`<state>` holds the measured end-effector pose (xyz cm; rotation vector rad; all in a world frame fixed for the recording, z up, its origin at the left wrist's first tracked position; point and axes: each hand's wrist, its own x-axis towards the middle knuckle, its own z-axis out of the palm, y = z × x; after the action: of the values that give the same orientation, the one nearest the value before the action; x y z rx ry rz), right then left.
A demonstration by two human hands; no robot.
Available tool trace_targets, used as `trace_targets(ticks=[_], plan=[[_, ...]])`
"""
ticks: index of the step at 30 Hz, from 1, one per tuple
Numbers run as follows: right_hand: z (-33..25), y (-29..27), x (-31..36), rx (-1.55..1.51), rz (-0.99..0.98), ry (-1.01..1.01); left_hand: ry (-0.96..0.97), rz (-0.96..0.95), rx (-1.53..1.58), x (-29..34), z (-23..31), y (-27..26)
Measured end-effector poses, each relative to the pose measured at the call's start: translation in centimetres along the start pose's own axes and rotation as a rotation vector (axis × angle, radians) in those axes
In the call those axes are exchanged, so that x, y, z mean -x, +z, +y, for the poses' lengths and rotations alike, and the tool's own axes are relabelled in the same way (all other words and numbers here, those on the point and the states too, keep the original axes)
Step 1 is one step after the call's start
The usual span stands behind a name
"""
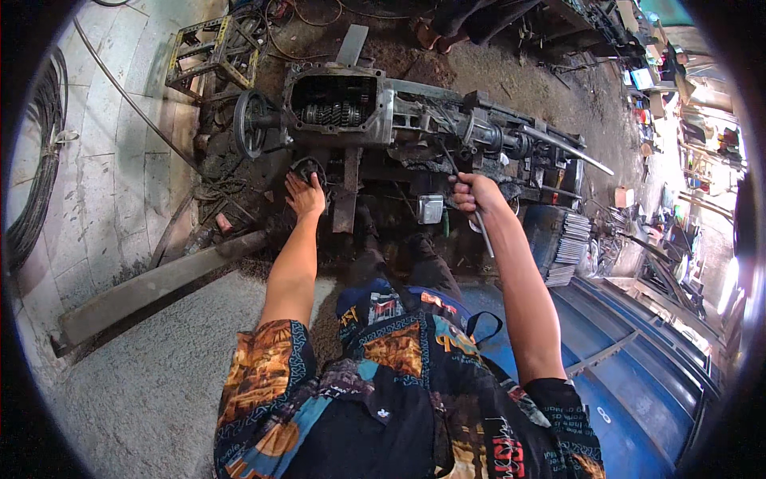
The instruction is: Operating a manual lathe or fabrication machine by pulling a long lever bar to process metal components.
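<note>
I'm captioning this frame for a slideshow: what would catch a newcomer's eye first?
The opened gearbox at top centre, its gears bare in the housing. Just below, the left hand rests on a dark round part, while the right hand grips a thin metal tool. Blue sheet metal fills the lower right.

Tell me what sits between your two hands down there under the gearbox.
In the head view, between the left hand and the right hand stand a rusty upright bar and a small shiny metal block, below the gearbox.
</note>
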<state>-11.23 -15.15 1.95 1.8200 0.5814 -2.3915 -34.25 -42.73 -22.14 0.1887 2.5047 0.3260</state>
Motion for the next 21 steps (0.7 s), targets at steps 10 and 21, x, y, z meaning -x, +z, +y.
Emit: trace_targets(ticks=[10,21], plan=[[1.5,0.8,0.8,-0.154,0.003,-0.07,0.139,0.234,0.066,4.4,1.2,-2.7],[3.4,2.2,-2.2,-0.103,0.106,-0.219,0.308,-0.107,-0.514,4.1,1.3,-2.5]])
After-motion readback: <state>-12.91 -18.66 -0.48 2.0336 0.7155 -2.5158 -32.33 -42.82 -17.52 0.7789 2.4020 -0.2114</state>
